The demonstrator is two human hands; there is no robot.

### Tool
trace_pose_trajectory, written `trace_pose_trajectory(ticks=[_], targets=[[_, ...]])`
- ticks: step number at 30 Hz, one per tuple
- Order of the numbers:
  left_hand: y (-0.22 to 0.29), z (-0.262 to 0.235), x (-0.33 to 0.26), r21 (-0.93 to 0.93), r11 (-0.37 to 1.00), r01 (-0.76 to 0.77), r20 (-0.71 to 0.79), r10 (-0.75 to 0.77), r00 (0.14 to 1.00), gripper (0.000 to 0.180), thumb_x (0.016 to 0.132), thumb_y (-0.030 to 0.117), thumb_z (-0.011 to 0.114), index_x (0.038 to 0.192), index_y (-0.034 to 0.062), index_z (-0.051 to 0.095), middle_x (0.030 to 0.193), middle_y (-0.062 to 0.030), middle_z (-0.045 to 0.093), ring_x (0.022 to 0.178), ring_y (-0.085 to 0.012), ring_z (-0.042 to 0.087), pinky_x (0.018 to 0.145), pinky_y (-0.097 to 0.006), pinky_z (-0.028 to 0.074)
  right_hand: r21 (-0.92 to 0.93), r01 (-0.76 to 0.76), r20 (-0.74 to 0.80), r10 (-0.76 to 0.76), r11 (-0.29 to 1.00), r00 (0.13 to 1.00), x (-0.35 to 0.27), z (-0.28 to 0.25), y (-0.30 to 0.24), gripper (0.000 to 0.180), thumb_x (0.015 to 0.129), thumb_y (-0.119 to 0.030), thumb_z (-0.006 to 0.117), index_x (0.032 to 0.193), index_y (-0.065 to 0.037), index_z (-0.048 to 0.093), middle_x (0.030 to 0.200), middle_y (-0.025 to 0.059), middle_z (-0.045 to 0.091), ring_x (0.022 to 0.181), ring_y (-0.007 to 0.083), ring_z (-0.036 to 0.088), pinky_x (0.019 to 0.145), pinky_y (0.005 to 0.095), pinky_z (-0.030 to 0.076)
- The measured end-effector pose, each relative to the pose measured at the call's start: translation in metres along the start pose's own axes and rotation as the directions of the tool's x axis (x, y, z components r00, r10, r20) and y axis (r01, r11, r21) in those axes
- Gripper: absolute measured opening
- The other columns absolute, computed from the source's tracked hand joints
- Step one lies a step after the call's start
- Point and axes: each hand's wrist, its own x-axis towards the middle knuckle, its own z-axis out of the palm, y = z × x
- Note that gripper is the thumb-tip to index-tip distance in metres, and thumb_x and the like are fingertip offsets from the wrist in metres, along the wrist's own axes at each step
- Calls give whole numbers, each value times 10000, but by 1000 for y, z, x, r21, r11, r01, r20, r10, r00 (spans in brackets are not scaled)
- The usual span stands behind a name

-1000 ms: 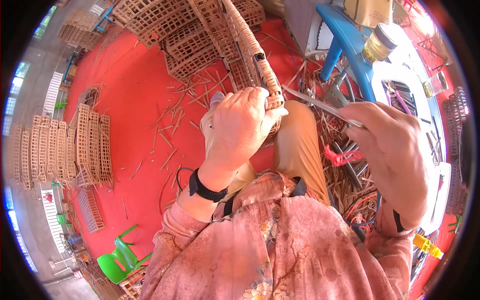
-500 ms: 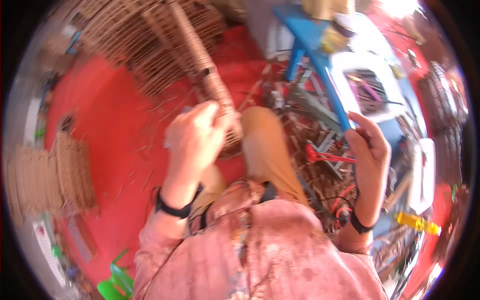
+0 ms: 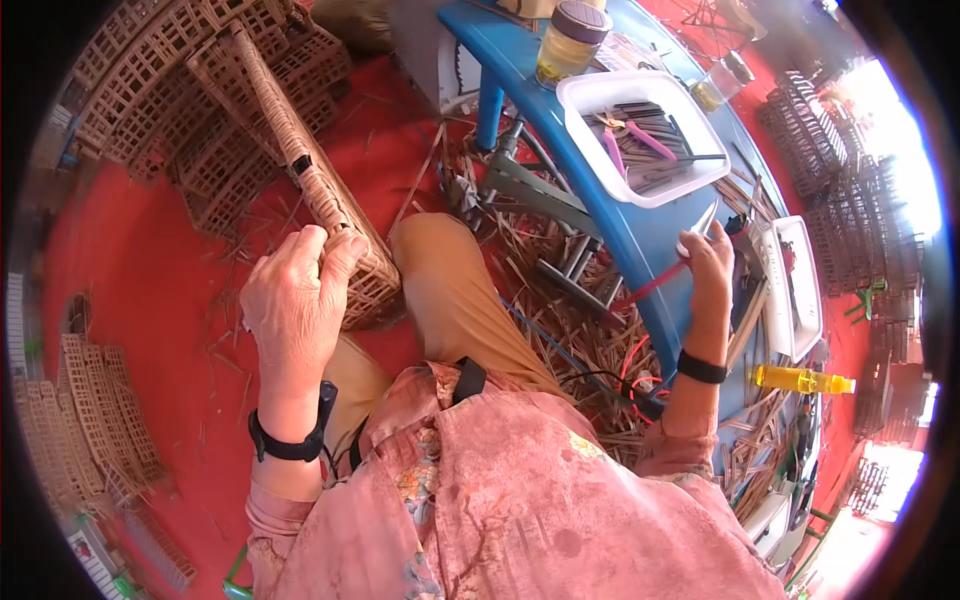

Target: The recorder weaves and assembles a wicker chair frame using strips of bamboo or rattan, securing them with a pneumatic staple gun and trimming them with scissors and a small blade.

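My left hand (image 3: 298,300) is closed on the top edge of a woven basket (image 3: 345,225), a long brown piece of wickerwork that slants away to the far left beside my knee. A dark clip-like spot sits on its rim. Over the blue table, my right hand (image 3: 708,265) has its fingers closed round a pointed, silver-bladed tool (image 3: 708,217), whose tip points away from me. A red strip (image 3: 648,290) runs from beside that hand toward the near left; whether it belongs to the tool I cannot tell.
On the blue table (image 3: 610,190) stand a white tray (image 3: 645,195) with pink-handled pliers (image 3: 640,140) and dark sticks, a lidded jar (image 3: 572,45), another white tray (image 3: 797,290) and a yellow bottle (image 3: 805,380). Stacked woven panels (image 3: 100,410) lie left. Cane scraps litter the red floor.
My view has turned to the right. My right hand has moved farther over the table, and the silver-bladed tool now shows at its fingers. My left hand stays on the basket.
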Motion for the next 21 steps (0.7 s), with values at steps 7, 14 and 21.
trace_pose_trajectory(ticks=[7,14,21], targets=[[14,-37,-19,-345,886,-309,-294,211,932,279,876,202,710,1120,79,651,1045,-96,661,993,-290,606,847,-405,439,-105,290,67,-284,951,956,-36,-37,-17,793,859,-213,740,1508,27,352,1478,271,429,1311,304,497,1111,387,378],[47,-112,-58,-956,-283,-79,-191,395,899,104,891,43,613,974,-17,628,844,-133,647,744,-223,608,694,-343,489,-487,266,263,-151,832,953,58,-149,30,527,921,-172,662,1356,73,495,1133,107,631,1003,177,598,926,299,468],[20,-125,-53,-922,-294,-251,-328,249,911,59,917,92,614,916,33,608,819,-91,631,607,-190,551,574,-337,462,-580,-165,-107,127,797,986,45,-94,23,573,864,-314,715,1311,7,553,1068,129,646,979,269,622,780,410,523]])
